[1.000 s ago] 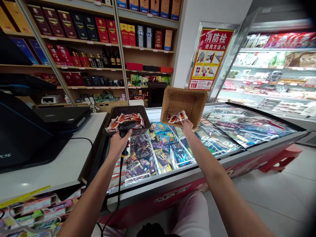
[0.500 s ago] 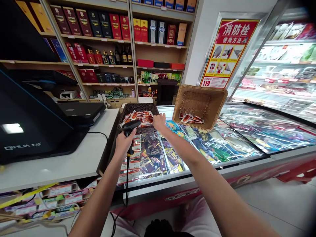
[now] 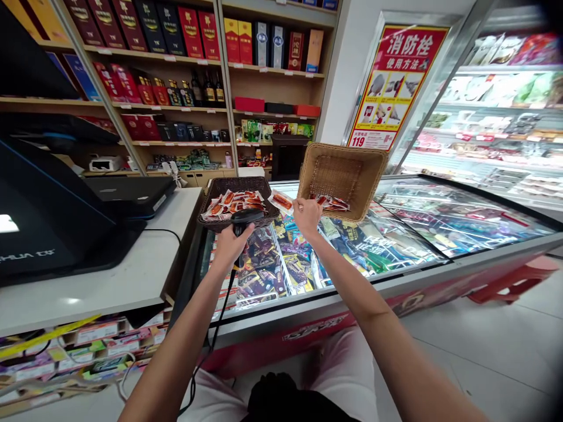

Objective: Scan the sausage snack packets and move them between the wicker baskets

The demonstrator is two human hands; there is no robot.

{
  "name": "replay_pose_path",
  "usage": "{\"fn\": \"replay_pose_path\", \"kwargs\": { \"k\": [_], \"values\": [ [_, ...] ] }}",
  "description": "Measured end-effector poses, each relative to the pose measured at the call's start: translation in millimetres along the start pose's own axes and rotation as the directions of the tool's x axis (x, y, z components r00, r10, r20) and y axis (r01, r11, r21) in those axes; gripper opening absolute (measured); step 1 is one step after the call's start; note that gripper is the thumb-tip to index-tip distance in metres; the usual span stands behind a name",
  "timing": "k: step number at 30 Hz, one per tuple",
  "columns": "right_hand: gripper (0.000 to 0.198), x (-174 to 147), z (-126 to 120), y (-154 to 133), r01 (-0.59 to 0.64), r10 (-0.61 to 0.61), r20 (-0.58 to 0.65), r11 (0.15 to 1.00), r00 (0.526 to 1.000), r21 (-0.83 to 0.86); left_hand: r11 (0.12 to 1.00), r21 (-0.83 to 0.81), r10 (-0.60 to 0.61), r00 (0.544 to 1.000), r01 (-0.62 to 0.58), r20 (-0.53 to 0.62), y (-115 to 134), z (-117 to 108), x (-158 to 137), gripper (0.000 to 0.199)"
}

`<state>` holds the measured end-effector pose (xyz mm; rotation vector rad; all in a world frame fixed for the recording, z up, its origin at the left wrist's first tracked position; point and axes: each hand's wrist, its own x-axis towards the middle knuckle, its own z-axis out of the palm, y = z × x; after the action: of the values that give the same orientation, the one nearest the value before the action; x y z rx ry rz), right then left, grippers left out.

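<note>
Head view, my left hand (image 3: 231, 249) gripping scanner (image 3: 247, 217), right hand (image 3: 309, 217) pinching packet (image 3: 281, 202), dark basket (image 3: 237, 184), tan basket (image 3: 341, 170) toward freezer's (image 3: 484, 254) far edge

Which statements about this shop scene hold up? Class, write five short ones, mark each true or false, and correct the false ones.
1. The left hand holds a black scanner. True.
2. Both hands grip the scanner. False: the right hand holds a small packet.
3. Other packets lie in both the dark basket and the tan basket. True.
4. In this view, the tan basket is left of the dark basket. False: it is on the right.
5. A red and yellow poster is on the wall. True.
</note>
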<state>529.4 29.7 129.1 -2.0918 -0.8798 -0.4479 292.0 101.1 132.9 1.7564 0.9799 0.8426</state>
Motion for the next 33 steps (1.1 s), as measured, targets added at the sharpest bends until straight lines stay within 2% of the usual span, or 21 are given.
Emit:
{"fn": "replay_pose_path", "kwargs": {
  "k": [4, 9, 14, 18, 21, 24, 26, 30, 33],
  "values": [
    [0.029, -11.2, -22.4, 29.0, -0.056, 0.056, 0.006, 0.997, 0.998, 0.049, 0.989, 0.103, 0.100, 0.993, -0.106, 0.065, 13.4, 27.9, -5.7, 0.045],
    [0.029, -18.4, -39.4, 58.1, -0.087, 0.090, -0.017, 0.990, 0.996, 0.112, 0.992, 0.073, 0.098, 0.990, -0.105, 0.104, 29.4, 54.6, -14.6, 0.046],
    [0.029, -24.2, -47.0, 72.5, -0.097, 0.104, -0.045, 0.987, 0.994, 0.130, 0.987, 0.091, 0.116, 0.984, -0.129, 0.138, 36.1, 69.8, -20.6, 0.042],
    [0.029, -29.6, -43.8, 80.4, -0.105, 0.111, -0.042, 0.987, 0.993, 0.120, 0.980, 0.123, 0.138, 0.980, -0.155, 0.141, 37.4, 74.2, -23.3, 0.042],
    [0.027, -26.2, -34.4, 92.3, -0.210, 0.212, 0.001, 0.969, 0.977, 0.126, 0.983, 0.120, 0.120, 0.981, -0.139, 0.151, 35.9, 72.3, -24.2, 0.044],
    [0.024, -9.2, -26.5, 110.8, -0.402, 0.400, 0.038, 0.906, 0.916, 0.135, 0.989, 0.100, 0.096, 0.984, -0.112, 0.149, 29.2, 64.3, -23.4, 0.045],
    [0.025, 9.1, -26.2, 123.3, -0.463, 0.466, 0.012, 0.876, 0.885, 0.133, 0.992, 0.091, 0.077, 0.989, -0.089, 0.128, 22.0, 55.0, -21.8, 0.045],
    [0.035, 47.0, -30.1, 129.5, -0.422, 0.435, -0.072, 0.895, 0.898, 0.146, 0.998, 0.048, 0.024, 0.998, -0.027, 0.054, 5.9, 27.1, -16.0, 0.046],
    [0.042, 60.1, -18.3, 104.0, -0.303, 0.320, -0.102, 0.941, 0.942, 0.153, 0.999, -0.007, -0.039, 0.997, 0.039, -0.062, -4.3, 0.8, -8.4, 0.048]
  ]
}}
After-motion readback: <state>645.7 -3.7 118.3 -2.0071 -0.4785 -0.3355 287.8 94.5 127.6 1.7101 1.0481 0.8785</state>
